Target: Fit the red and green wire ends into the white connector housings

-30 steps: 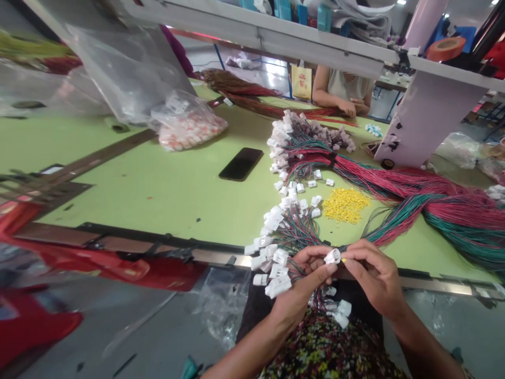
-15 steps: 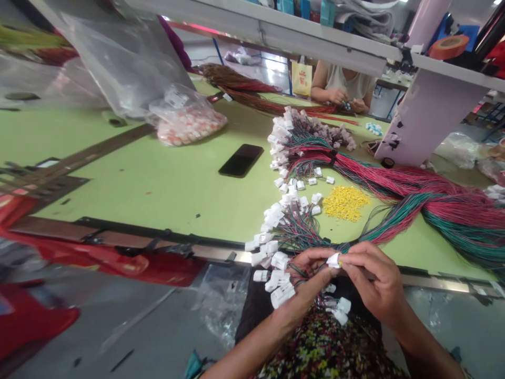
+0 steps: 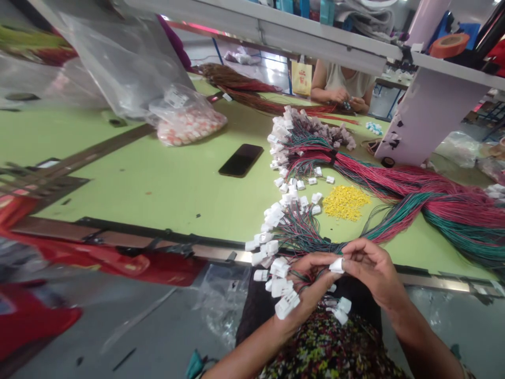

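A small white plastic connector [image 3: 336,265] sits between my two hands at the table's near edge. My left hand [image 3: 313,284] pinches it between thumb and fingers, with thin wires passing through the palm. My right hand [image 3: 373,269] presses thumb and fingertips against the connector's right end. Anything tiny under those fingertips is hidden. Around my left hand hang several more white connectors [image 3: 287,304], on wires of the nearer harness bundle [image 3: 302,229]. Just beyond my hands lies a heap of small yellow pieces [image 3: 346,203] on the green tabletop [image 3: 169,179].
A thick bundle of red and green wires [image 3: 398,184] stretches to the right. A black phone [image 3: 241,160] lies mid-table, near a plastic bag of pale connectors [image 3: 191,123]. One upright panel [image 3: 430,116] supports the overhead shelf [image 3: 276,31]. Across the table, a co-worker [image 3: 342,89] handles small parts.
The connector has turned slightly and shifted a little right. The yellow bit at my right fingertips no longer shows, and my right fingers are more curled. Connectors hanging by my left wrist have swung slightly.
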`<state>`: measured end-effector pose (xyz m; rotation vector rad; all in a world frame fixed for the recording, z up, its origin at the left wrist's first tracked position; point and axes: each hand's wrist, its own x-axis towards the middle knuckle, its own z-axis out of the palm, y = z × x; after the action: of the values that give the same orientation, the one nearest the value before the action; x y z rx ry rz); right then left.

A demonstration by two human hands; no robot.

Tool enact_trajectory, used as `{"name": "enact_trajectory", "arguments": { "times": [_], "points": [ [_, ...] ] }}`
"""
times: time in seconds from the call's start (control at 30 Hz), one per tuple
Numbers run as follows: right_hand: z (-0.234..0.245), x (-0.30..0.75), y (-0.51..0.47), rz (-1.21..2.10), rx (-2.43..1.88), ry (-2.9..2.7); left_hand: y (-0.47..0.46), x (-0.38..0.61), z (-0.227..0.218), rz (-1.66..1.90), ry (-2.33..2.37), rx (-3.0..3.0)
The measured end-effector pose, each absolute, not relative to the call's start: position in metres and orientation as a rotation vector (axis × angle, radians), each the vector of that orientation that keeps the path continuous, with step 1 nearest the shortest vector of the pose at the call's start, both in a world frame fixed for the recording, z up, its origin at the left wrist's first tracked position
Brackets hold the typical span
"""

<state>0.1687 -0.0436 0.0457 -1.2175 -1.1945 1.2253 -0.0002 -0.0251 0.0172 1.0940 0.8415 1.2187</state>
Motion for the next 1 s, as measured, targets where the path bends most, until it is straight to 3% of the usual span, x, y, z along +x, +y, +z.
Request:
{"name": "enact_trajectory", "arguments": {
  "times": [0.13, 0.33, 0.6, 0.8, 1.0],
  "points": [
    [0.047, 0.172, -0.051, 1.210, -1.151, -1.336, -0.029, -0.002, 0.018, 1.215, 0.881, 1.236],
    [0.048, 0.186, -0.062, 0.868, -1.176, -1.628, -0.025, -0.006, 0.020, 1.206, 0.779, 1.373],
    [0.049, 0.215, -0.076, 1.004, -1.255, -2.243, -0.013, -0.005, 0.026, 0.940, 0.815, 1.077],
    [0.064, 0.185, -0.048, 0.786, -1.159, -1.804, -0.015, -0.005, 0.042, 0.670, 0.753, 1.647],
    [0.074, 0.167, -0.023, 1.121, -0.902, -1.792, -0.018, -0.001, 0.041, 0.709, 0.662, 1.787]
  ]
}}
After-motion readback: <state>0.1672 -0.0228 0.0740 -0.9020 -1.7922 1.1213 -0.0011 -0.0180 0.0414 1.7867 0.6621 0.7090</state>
